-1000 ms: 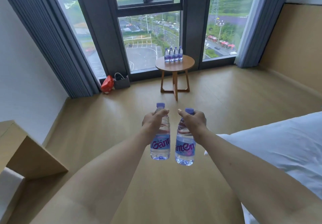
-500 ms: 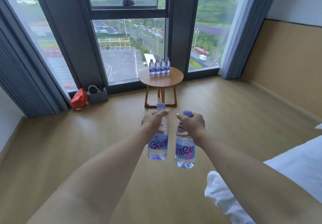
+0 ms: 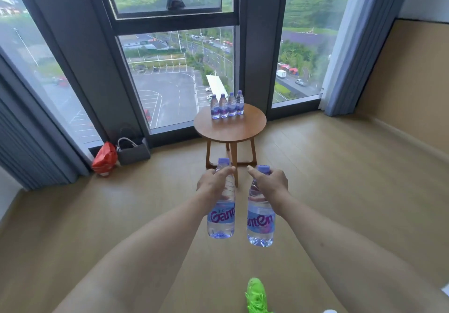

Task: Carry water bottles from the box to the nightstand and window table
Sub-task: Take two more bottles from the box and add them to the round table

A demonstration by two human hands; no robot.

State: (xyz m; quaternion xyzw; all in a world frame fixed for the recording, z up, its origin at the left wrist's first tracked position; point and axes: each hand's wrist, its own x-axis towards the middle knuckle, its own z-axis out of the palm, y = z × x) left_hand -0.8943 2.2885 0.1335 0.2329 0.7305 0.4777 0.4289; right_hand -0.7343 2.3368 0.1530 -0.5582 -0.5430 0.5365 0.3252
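My left hand [image 3: 213, 181] grips the neck of a clear water bottle [image 3: 221, 217] with a purple cap and label. My right hand [image 3: 269, 181] grips the neck of a second, matching bottle [image 3: 260, 225]. Both bottles hang upright, side by side, over the wooden floor. Ahead stands the round wooden window table [image 3: 230, 130]. Several bottles [image 3: 226, 105] of the same kind stand in a row at its far edge, close to the window. The box and the nightstand are out of view.
A red bag [image 3: 105, 158] and a grey bag [image 3: 133, 151] lie on the floor by the window, left of the table. Curtains [image 3: 340, 45] hang at both sides. A green shoe [image 3: 255, 295] shows at the bottom edge.
The view has moved closer to the window table. The bed has dropped out of view on the right. Both hands still hold their bottles the same way.
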